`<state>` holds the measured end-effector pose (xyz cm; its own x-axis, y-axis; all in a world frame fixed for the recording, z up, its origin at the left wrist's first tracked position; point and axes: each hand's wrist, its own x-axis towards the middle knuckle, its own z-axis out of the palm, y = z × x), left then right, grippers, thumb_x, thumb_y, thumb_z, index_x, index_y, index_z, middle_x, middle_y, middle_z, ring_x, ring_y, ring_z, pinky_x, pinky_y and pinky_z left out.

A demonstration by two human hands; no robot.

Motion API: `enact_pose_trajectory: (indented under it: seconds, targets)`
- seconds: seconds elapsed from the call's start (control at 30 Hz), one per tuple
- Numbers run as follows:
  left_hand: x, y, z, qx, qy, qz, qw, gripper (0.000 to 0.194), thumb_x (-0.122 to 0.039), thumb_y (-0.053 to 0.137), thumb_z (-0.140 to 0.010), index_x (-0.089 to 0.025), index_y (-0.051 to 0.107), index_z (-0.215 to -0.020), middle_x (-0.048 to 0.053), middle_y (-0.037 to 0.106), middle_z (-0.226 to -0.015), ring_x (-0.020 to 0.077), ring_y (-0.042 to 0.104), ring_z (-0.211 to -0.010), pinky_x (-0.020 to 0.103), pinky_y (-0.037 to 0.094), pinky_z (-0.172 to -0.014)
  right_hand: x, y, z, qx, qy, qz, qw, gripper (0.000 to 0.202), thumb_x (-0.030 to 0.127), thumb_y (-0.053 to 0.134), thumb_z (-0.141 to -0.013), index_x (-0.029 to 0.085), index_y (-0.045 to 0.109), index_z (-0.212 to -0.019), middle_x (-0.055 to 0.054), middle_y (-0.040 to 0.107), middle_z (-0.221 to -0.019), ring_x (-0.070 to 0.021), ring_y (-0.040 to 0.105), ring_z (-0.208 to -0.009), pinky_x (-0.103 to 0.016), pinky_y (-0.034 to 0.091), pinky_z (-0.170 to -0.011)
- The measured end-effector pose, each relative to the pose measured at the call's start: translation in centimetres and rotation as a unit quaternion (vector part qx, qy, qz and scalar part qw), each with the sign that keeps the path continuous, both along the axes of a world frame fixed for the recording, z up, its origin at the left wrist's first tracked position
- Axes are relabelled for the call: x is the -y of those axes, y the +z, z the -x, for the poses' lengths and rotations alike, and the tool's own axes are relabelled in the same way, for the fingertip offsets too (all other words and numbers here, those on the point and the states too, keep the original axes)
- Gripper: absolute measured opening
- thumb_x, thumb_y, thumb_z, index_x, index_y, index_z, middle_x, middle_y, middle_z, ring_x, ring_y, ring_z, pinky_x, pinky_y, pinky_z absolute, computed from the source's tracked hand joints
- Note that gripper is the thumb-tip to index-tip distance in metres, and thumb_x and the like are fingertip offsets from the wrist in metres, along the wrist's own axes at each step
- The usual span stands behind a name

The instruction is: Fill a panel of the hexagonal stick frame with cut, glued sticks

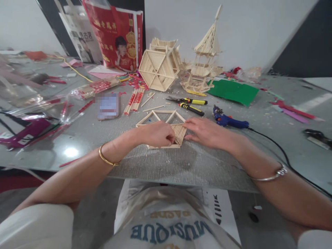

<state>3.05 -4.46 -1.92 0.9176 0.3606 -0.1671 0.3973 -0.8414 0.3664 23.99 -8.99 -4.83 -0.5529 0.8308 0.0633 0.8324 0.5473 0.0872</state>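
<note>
The left hand's (158, 134) fingers curl over a flat wooden-stick frame (178, 132); their grip is unclear. The right hand's (202, 131) spread fingers touch its right edge. Around them stretches the littered gray counter (145, 166), bags (119, 38) far left against a pale wall (176, 20).

At 11 o'clock, a red shopping bag (102, 33) with gold lettering and a printed figure stands upright on the grey bench (282, 145), with a white tote bag (75, 34) just left of it. At 10 o'clock, a yellow cord (76, 72) curves beside pink paper (73, 63). A purple-and-black item (33, 133) lies at 9 o'clock, a flat green sheet (233, 90) at 2, and red and pink strips (294, 112) at 3.
</note>
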Motion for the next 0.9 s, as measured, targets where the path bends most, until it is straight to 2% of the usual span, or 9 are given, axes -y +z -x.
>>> enact_pose_trajectory:
  seconds: [0.23,0.37,0.47,0.53,0.7,0.8,0.9]
  targets:
    - [-0.1,-0.1,0.1,-0.012,0.008,-0.008,1.0,0.024,-0.013,0.047,-0.069,-0.015,0.07,-0.074,-0.001,0.062,-0.061,0.008,0.048,-0.053,0.024,0.027,-0.054,-0.1,-0.2,0.0,-0.005,0.006,-0.004,1.0,0.033,0.034,0.053,-0.088,0.013,0.059,-0.113,-0.014,0.059,-0.109,-0.025,0.058,-0.096,-0.038,0.047,-0.081]
    - [-0.2,-0.2,0.2,-0.007,0.009,-0.003,1.0,0.023,-0.014,0.047,-0.069,-0.015,0.07,-0.072,-0.001,0.063,-0.06,0.0081,0.047,-0.052,0.024,0.026,-0.053,0.0,0.3,-0.2,-0.023,-0.005,-0.005,1.0,0.034,0.033,0.05,-0.089,0.013,0.059,-0.116,-0.015,0.057,-0.115,-0.0258,0.058,-0.099,-0.04,0.048,-0.083]
    - [-0.2,-0.1,0.4,0.002,0.011,0.002,1.0,0.021,-0.014,0.047,-0.069,-0.015,0.068,-0.067,-0.001,0.062,-0.058,0.0076,0.047,-0.051,0.023,0.026,-0.052,-0.2,1.1,-1.0,-0.061,-0.027,-0.03,0.997,0.039,0.035,0.045,-0.092,0.011,0.056,-0.12,-0.017,0.055,-0.121,-0.0268,0.055,-0.107,-0.04,0.046,-0.088]
    - [-0.2,0.0,0.5,0.003,0.014,0.004,1.0,0.02,-0.013,0.048,-0.069,-0.015,0.068,-0.066,-0.001,0.062,-0.058,0.0077,0.048,-0.052,0.023,0.026,-0.052,-0.8,1.6,-1.6,-0.066,-0.066,-0.052,0.994,0.041,0.035,0.045,-0.092,0.009,0.054,-0.122,-0.017,0.054,-0.123,-0.0267,0.052,-0.113,-0.04,0.042,-0.095]
    - [-0.1,0.1,0.8,0.016,0.026,0.012,0.999,0.02,-0.012,0.05,-0.069,-0.015,0.07,-0.071,0.0,0.065,-0.063,0.0087,0.052,-0.055,0.021,0.03,-0.053,-4.8,2.8,-1.6,0.012,-0.201,-0.011,0.979,0.041,0.036,0.045,-0.091,0.009,0.054,-0.121,-0.018,0.053,-0.126,-0.0264,0.048,-0.118,-0.037,0.037,-0.098]
    - [-0.1,0.4,1.1,0.044,0.039,0.008,0.998,0.018,-0.012,0.052,-0.069,-0.016,0.07,-0.072,0.0,0.066,-0.064,0.0095,0.054,-0.058,0.02,0.032,-0.054,-8.5,3.4,-1.4,0.038,-0.228,0.024,0.973,0.042,0.04,0.055,-0.084,0.008,0.06,-0.111,-0.021,0.058,-0.119,-0.0304,0.053,-0.111,-0.038,0.04,-0.092]
    - [-0.2,1.0,1.5,0.09,0.047,0.028,0.994,0.017,-0.012,0.054,-0.07,-0.017,0.07,-0.072,-0.002,0.065,-0.063,0.0087,0.054,-0.058,0.019,0.034,-0.056,-11.7,3.8,-1.9,0.047,-0.247,0.095,0.963,0.048,0.047,0.068,-0.071,0.01,0.065,-0.102,-0.018,0.065,-0.109,-0.0288,0.061,-0.097,-0.033,0.045,-0.08]
